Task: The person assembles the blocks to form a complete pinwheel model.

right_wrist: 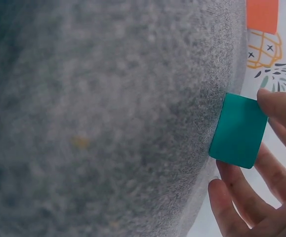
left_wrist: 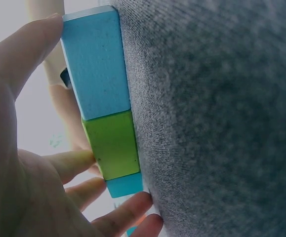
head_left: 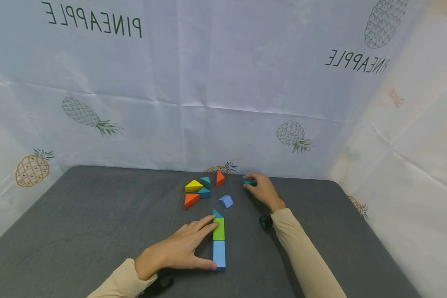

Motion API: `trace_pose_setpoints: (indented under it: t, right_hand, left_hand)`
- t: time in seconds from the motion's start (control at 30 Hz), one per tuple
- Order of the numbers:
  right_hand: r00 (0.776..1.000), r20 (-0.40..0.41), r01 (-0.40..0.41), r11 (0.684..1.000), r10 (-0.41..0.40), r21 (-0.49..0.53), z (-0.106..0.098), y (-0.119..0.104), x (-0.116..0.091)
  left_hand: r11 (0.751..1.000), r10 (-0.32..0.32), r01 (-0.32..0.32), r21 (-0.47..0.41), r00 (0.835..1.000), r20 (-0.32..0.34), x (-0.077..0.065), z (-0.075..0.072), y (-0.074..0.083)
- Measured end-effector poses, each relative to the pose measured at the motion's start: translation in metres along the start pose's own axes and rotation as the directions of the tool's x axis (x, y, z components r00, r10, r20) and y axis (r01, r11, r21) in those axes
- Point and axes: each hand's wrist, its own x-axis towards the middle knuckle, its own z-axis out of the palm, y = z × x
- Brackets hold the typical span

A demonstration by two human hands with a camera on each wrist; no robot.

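Note:
In the head view, three blocks stand end to end in a row: a light blue block (head_left: 219,253) nearest, a green block (head_left: 219,229) in the middle and a small blue triangular block (head_left: 217,213) at the far end. My left hand (head_left: 180,247) lies along the row's left side with fingers spread. Its thumb touches the near end of the light blue block, and its fingertips are at the green and triangular blocks. Near the table's back edge, my right hand (head_left: 262,190) pinches a teal block (right_wrist: 239,131) between thumb and fingers, partly hiding it in the head view.
Beyond the row lie loose wedges: a periwinkle one (head_left: 226,201), two orange ones (head_left: 191,200), a yellow one (head_left: 193,186) and two teal-blue ones (head_left: 204,193). A white pineapple-print cloth (head_left: 238,82) hangs behind the dark grey table (head_left: 97,223).

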Motion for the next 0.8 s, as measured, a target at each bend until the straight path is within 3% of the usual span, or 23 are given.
trace_pose_setpoints:
  t: [0.8]
  right_hand:
    - [1.0, 0.022, -0.003, 1.0, 0.003, -0.02, -0.003, -0.006, -0.011]
  left_hand:
    - [1.0, -0.009, 0.009, -0.013, 1.0, 0.011, 0.0, 0.0, 0.0]
